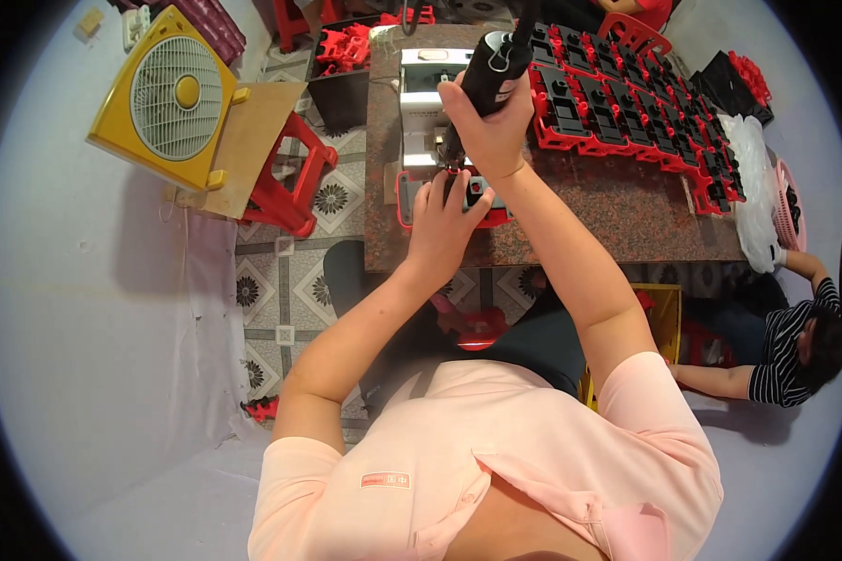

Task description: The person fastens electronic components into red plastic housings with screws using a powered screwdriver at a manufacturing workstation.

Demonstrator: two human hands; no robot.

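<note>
My right hand (496, 131) is closed round a black electric screwdriver (488, 77), held upright with its tip down. Below the tip, a red and black plastic part (405, 208) lies near the front edge of the table, partly covered by my fingers. My left hand (442, 222) grips this part from above, fingers bent over it and thumb stretched to the right, close to the screwdriver's tip. A white machine (419, 120) stands just behind the part. Whether a screw sits under the tip is hidden.
Rows of red and black parts (617, 112) cover the speckled table's (617, 224) right side. A yellow box fan (173, 98) stands left on a board over a red stool (299, 182). A black bin (337, 89) holds red parts. Another person (786, 346) sits at the right, reaching toward a plastic bag (756, 178).
</note>
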